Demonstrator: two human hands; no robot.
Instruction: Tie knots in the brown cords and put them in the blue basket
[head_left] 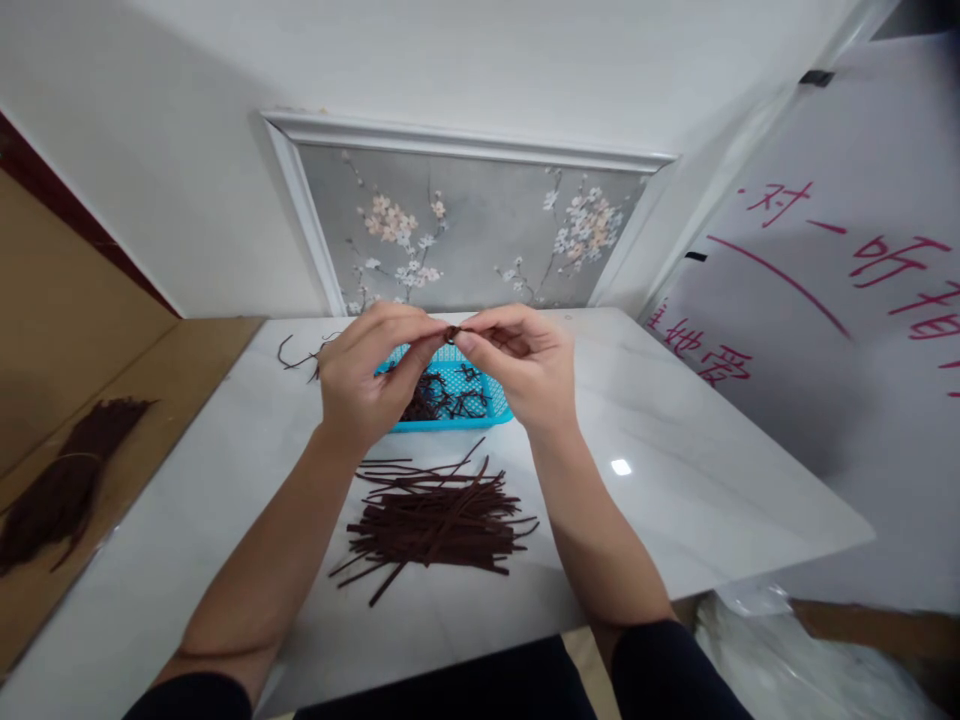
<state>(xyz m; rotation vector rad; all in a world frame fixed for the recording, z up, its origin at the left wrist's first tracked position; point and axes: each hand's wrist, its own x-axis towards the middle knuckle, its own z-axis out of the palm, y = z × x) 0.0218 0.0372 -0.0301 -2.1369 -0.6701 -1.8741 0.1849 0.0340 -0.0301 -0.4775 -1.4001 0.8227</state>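
Largest first: white marble counter [675,480], spread below and all round both grips. On it, straight under the wrists and nearer the body, loose pile of dark brown strips [435,520], laid roughly parallel, a few strays poking out. Just behind the grips, partly hidden by fingers, blue basket [480,405] w/ small dark knotted pieces inside. Far left of the grips, off the counter on a brown board, a thick bundle [64,490] of same-coloured strips. Beyond left grip, a couple of stray strips lying on the counter.

Step in hand, by the look: forming or tightening one strip [451,333] into a knot or loop, mid-air above the basket. Likely about halfway thru that single piece; basket already holds several, pile still sizeable.

Next move prob. calls for: steady pull in opposite directions, thumbs keeping the piece from slipping, then a short drop back into the basket.

Pose: left hand [367,375] raised, forearm angled up from lower left, thumb and forefinger pinched shut on the strip's left side, other fingers curled under. Right hand [525,370] mirrors it, forearm rising from lower right, pinch closed on the strip's right side. Fingertips of both nearly touching, strip barely showing between them. Exact knot shape too small to tell.
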